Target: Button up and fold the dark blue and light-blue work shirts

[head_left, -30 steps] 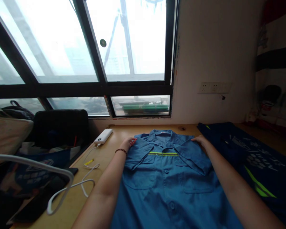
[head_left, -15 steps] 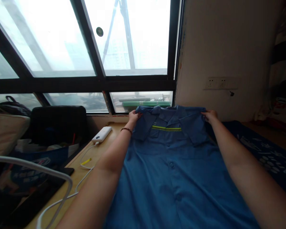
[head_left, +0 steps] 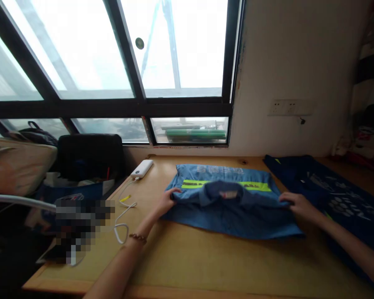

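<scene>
A blue work shirt (head_left: pixel 193 211) lies partly folded over on the wooden table (head_left: pixel 205 261), its collar toward me. Behind the collar shows part of its back, with a yellow-green reflective strip and pale printed characters. My left hand (head_left: pixel 168 200), a beaded bracelet at its wrist, pinches the shirt at its left shoulder. At the opposite shoulder my right hand (head_left: pixel 294 202) is closed on the cloth. The lower part of the shirt is tucked out of sight behind and under the collar side.
At the table's left edge a white power bank (head_left: pixel 142 169) trails a white cable (head_left: pixel 121 220). A dark blue printed garment (head_left: pixel 336 191) lies to the right. A black chair (head_left: pixel 90 155) and bags stand left; behind are the window and a wall socket (head_left: pixel 283 107).
Both hands have come down and nearer, bringing the shirt's collar end toward me. The shirt, stretched out front-side up before, is now doubled over with its back showing and more table uncovered.
</scene>
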`<control>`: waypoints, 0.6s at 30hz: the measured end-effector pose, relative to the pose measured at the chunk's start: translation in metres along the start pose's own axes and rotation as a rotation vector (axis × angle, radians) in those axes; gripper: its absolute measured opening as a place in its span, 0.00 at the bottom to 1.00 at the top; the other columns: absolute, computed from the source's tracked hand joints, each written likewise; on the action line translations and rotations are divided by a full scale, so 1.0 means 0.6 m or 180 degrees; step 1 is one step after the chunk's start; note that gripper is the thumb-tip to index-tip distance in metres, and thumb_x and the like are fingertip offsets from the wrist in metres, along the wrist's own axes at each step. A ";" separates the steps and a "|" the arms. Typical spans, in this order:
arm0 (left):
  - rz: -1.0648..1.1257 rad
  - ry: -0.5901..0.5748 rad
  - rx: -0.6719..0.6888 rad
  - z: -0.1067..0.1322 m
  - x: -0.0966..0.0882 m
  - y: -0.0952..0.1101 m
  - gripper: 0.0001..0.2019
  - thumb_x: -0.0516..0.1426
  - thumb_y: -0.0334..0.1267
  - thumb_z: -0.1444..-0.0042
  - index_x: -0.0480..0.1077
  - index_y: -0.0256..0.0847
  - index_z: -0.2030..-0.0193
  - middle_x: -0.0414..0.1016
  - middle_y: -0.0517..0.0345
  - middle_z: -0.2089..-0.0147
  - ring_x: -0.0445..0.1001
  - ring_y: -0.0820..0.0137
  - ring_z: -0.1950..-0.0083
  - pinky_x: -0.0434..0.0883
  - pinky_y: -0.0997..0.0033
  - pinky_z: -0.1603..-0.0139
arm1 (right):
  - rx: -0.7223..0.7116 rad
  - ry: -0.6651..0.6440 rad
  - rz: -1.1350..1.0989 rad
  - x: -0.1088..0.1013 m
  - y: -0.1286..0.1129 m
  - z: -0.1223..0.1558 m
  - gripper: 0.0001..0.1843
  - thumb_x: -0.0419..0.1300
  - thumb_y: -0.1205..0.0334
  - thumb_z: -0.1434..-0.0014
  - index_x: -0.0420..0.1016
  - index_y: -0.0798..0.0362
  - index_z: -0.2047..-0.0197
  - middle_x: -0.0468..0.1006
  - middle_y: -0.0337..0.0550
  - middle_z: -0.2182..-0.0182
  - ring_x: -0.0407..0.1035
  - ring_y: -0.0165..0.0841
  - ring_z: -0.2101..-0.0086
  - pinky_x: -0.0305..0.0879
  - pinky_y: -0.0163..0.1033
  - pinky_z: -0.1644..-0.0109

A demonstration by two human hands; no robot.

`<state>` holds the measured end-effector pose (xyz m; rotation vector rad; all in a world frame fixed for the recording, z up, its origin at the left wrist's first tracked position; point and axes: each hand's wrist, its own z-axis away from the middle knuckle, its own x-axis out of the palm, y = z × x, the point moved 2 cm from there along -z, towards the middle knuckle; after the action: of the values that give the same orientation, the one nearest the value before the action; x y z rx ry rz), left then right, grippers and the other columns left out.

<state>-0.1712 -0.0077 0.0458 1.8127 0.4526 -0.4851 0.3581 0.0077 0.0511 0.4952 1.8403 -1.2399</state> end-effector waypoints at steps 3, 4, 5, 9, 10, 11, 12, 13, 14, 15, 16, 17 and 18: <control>-0.0728 -0.0375 0.0428 0.043 0.004 -0.018 0.18 0.49 0.21 0.63 0.72 0.38 0.66 0.73 0.55 0.59 0.69 0.66 0.56 0.64 0.66 0.52 | -0.0449 -0.0077 0.0946 0.050 -0.008 0.057 0.26 0.48 0.75 0.59 0.73 0.48 0.58 0.73 0.40 0.58 0.68 0.36 0.59 0.64 0.39 0.55; -0.0951 -0.0460 0.0523 0.046 0.003 -0.018 0.18 0.49 0.21 0.62 0.72 0.38 0.66 0.73 0.54 0.59 0.69 0.66 0.56 0.64 0.67 0.51 | -0.0554 -0.0033 0.1207 0.057 -0.011 0.064 0.28 0.47 0.76 0.58 0.71 0.47 0.55 0.72 0.40 0.56 0.68 0.35 0.58 0.64 0.39 0.55; -0.1179 -0.0539 0.0590 0.045 0.001 -0.017 0.18 0.48 0.21 0.61 0.72 0.39 0.66 0.73 0.54 0.58 0.69 0.66 0.56 0.64 0.66 0.51 | -0.0652 -0.0008 0.1419 0.059 -0.014 0.068 0.29 0.46 0.77 0.57 0.70 0.47 0.53 0.72 0.40 0.55 0.68 0.35 0.59 0.64 0.38 0.56; -0.1886 -0.0652 0.0777 0.034 -0.026 -0.005 0.20 0.48 0.21 0.59 0.73 0.40 0.63 0.73 0.53 0.56 0.69 0.67 0.53 0.64 0.66 0.50 | -0.0912 -0.0070 0.1754 0.037 -0.029 0.067 0.24 0.47 0.76 0.53 0.73 0.47 0.58 0.74 0.38 0.58 0.70 0.32 0.63 0.65 0.35 0.60; -0.2003 -0.0619 0.0836 0.036 -0.036 -0.003 0.21 0.47 0.20 0.59 0.72 0.40 0.61 0.72 0.54 0.54 0.68 0.67 0.52 0.63 0.66 0.49 | -0.0898 -0.0046 0.1771 0.029 -0.034 0.068 0.22 0.47 0.75 0.52 0.73 0.47 0.59 0.74 0.38 0.58 0.70 0.32 0.63 0.66 0.35 0.60; -0.2119 -0.0591 0.0898 0.040 -0.045 0.000 0.23 0.47 0.20 0.59 0.72 0.41 0.59 0.71 0.54 0.53 0.66 0.67 0.50 0.62 0.65 0.47 | -0.0861 -0.0015 0.1796 0.022 -0.039 0.071 0.22 0.47 0.74 0.52 0.74 0.46 0.60 0.74 0.38 0.58 0.70 0.32 0.62 0.66 0.36 0.59; -0.2250 -0.0569 0.0948 0.048 -0.052 0.003 0.23 0.47 0.20 0.59 0.72 0.42 0.59 0.70 0.55 0.52 0.65 0.66 0.48 0.60 0.63 0.45 | -0.0816 0.0014 0.1845 0.018 -0.046 0.076 0.21 0.48 0.74 0.52 0.74 0.46 0.61 0.74 0.38 0.58 0.70 0.33 0.61 0.66 0.37 0.58; -0.2404 -0.0536 0.0976 0.058 -0.057 0.007 0.22 0.48 0.20 0.59 0.72 0.43 0.60 0.70 0.55 0.51 0.62 0.65 0.46 0.57 0.59 0.43 | -0.0777 0.0043 0.1918 0.017 -0.055 0.083 0.20 0.48 0.74 0.52 0.75 0.47 0.62 0.74 0.39 0.58 0.69 0.35 0.60 0.65 0.40 0.57; -0.2571 -0.0481 0.0985 0.070 -0.059 0.014 0.22 0.48 0.21 0.59 0.72 0.43 0.61 0.68 0.55 0.49 0.59 0.62 0.43 0.53 0.54 0.42 | -0.0758 0.0082 0.1995 0.021 -0.068 0.090 0.19 0.49 0.74 0.52 0.75 0.47 0.62 0.74 0.41 0.58 0.68 0.37 0.58 0.65 0.43 0.55; -0.2727 -0.0426 0.1004 0.083 -0.058 0.023 0.21 0.49 0.21 0.59 0.72 0.43 0.60 0.66 0.54 0.47 0.56 0.59 0.41 0.49 0.49 0.41 | -0.0779 0.0119 0.2049 0.029 -0.084 0.097 0.19 0.50 0.74 0.53 0.75 0.48 0.62 0.73 0.42 0.57 0.66 0.39 0.56 0.63 0.45 0.54; -0.2846 -0.0391 0.1065 0.096 -0.051 0.035 0.22 0.49 0.21 0.59 0.71 0.43 0.58 0.63 0.53 0.44 0.52 0.57 0.39 0.45 0.45 0.41 | -0.0844 0.0153 0.2057 0.041 -0.103 0.103 0.20 0.50 0.74 0.53 0.74 0.48 0.60 0.72 0.43 0.56 0.65 0.40 0.54 0.62 0.47 0.52; -0.2911 -0.0401 0.1193 0.109 -0.040 0.049 0.24 0.50 0.22 0.59 0.69 0.43 0.54 0.58 0.53 0.41 0.48 0.56 0.37 0.42 0.43 0.41 | -0.0947 0.0172 0.2009 0.057 -0.126 0.107 0.22 0.50 0.75 0.53 0.72 0.49 0.56 0.71 0.44 0.54 0.63 0.40 0.52 0.61 0.48 0.50; -0.2913 -0.0485 0.1397 0.121 -0.025 0.065 0.26 0.50 0.22 0.58 0.66 0.44 0.50 0.54 0.53 0.39 0.45 0.57 0.36 0.40 0.44 0.40 | -0.1089 0.0168 0.1903 0.077 -0.150 0.109 0.24 0.50 0.75 0.52 0.69 0.49 0.52 0.69 0.44 0.52 0.62 0.39 0.51 0.60 0.47 0.49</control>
<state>-0.1705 -0.0893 0.0656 1.8788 1.1421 -1.4265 0.2958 -0.0953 0.0541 0.8114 1.7173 -0.5056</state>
